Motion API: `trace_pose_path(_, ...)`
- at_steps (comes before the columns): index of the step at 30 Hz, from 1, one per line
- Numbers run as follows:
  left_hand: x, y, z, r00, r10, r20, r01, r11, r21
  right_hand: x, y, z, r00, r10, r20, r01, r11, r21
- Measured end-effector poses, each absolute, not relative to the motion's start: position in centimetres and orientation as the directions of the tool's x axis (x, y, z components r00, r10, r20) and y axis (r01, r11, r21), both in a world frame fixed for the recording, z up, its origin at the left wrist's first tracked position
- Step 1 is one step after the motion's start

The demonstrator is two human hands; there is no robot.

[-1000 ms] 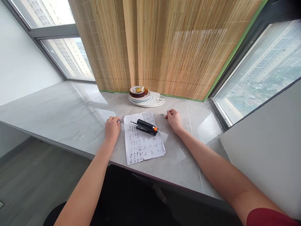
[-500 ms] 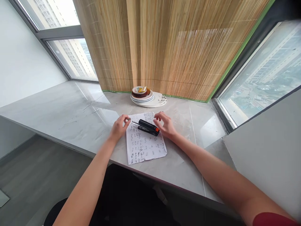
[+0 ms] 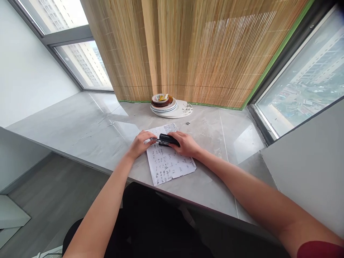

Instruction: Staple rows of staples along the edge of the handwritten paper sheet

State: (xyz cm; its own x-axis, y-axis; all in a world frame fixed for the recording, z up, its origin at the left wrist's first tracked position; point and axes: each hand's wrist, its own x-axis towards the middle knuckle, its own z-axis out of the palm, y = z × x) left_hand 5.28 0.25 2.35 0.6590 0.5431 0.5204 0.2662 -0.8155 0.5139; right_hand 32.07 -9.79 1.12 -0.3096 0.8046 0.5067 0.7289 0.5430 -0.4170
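Note:
A black stapler lies across the upper part of a sheet of paper covered in handwriting, on a grey stone counter. My right hand is wrapped over the stapler's right end, hiding its orange tip. My left hand rests on the paper's left edge, its fingertips touching the stapler's metal front end.
A stack of plates with a small patterned bowl on top stands at the back by a bamboo blind. A small metal bit lies on the counter behind the paper. Windows flank both sides; a grey wall panel rises on the right.
Both hands have moved inward from the counter onto the paper. My right hand has closed over the stapler and my left fingers have reached its front end.

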Motion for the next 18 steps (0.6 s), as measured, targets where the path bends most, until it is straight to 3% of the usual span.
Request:
trace_pose_path(5, 5.14, 0.06, 2.30, 0.612, 0.594, 0.523, 0.289, -0.783, 0.551, 32.16, -9.71, 0.98, -0.302, 0.816, 0.493, 0.727, 0.532, -0.434)
trace_pose_path(18, 5.03, 0.68, 1.57, 0.636, 0.483, 0.602, 0.187, -0.853, 0.487, 32.35, -9.46, 0.88, -0.290, 0.815, 0.502, 0.704, 0.537, -0.465)
